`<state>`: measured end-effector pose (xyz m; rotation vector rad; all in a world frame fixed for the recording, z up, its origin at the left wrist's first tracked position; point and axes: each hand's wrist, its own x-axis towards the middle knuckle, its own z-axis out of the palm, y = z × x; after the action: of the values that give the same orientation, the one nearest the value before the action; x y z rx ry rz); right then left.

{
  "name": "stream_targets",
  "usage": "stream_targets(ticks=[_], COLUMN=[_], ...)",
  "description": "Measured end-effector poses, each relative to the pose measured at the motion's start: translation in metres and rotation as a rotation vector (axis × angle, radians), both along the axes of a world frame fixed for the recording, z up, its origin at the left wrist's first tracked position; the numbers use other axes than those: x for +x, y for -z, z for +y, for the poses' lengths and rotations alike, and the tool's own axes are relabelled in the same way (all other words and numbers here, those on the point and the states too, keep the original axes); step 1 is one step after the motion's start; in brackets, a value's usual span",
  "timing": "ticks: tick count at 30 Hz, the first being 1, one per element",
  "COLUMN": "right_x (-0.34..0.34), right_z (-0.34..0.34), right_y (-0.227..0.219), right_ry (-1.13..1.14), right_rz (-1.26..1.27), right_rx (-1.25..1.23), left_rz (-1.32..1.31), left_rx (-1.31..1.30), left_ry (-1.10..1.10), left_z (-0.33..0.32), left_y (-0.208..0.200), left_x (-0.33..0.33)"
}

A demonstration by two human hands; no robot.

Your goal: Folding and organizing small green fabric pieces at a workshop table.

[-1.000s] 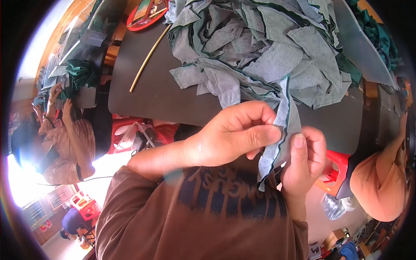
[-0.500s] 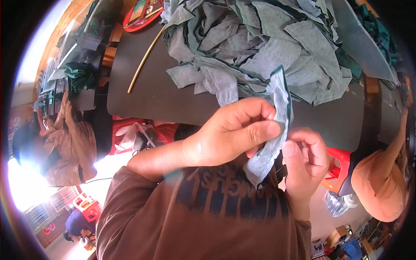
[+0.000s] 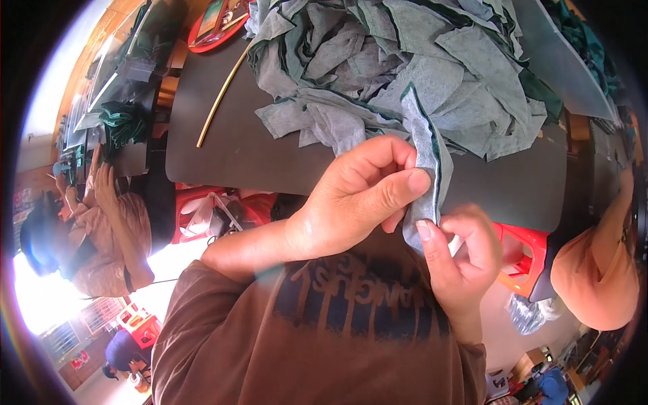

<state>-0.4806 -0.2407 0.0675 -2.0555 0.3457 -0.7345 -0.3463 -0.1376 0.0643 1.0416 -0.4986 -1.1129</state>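
I have one grey cloth strip (image 3: 424, 143) with a dark green edge up in the air at the near long edge of the table (image 3: 236, 158), its top end showing against the pile. My left hand (image 3: 368, 192) has it pinched between thumb and forefinger, the other fingers curled in. My right hand (image 3: 460, 253) is half closed at the strip's lower end, thumb tip touching it (whether that is a real grip, I cannot tell).

Counting up: one pile of grey cloth pieces (image 3: 466, 74), too tangled to number, heaped toward the table's far edge; one red tray (image 3: 214, 44) near the far left corner; one thin yellowish stick (image 3: 220, 96) along the left edge; one red stool (image 3: 536, 246) just off the near right corner. As for writing, one dark panel of lettering crosses my brown shirt (image 3: 324, 364).
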Motion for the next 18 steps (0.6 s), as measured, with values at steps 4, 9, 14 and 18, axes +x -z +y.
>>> stream_targets(ticks=[4, 9, 14, 18], right_x=[-0.002, -0.006, -0.004, -0.005], right_z=[0.001, -0.001, 0.004, 0.003], right_y=[0.004, 0.008, 0.000, -0.002], right_ry=[0.017, -0.044, -0.066, -0.071], right_rz=[-0.010, -0.042, -0.076, -0.020], right_rx=[0.256, 0.484, 0.966, 0.922], left_rz=[0.012, -0.026, -0.152, -0.286], left_rx=[0.024, 0.015, -0.003, 0.008], left_ry=[0.007, 0.163, 0.155, 0.139], left_z=[0.002, 0.008, 0.009, 0.010], left_y=[-0.001, 0.002, 0.002, 0.004], left_x=[-0.004, -0.003, -0.005, -0.005])
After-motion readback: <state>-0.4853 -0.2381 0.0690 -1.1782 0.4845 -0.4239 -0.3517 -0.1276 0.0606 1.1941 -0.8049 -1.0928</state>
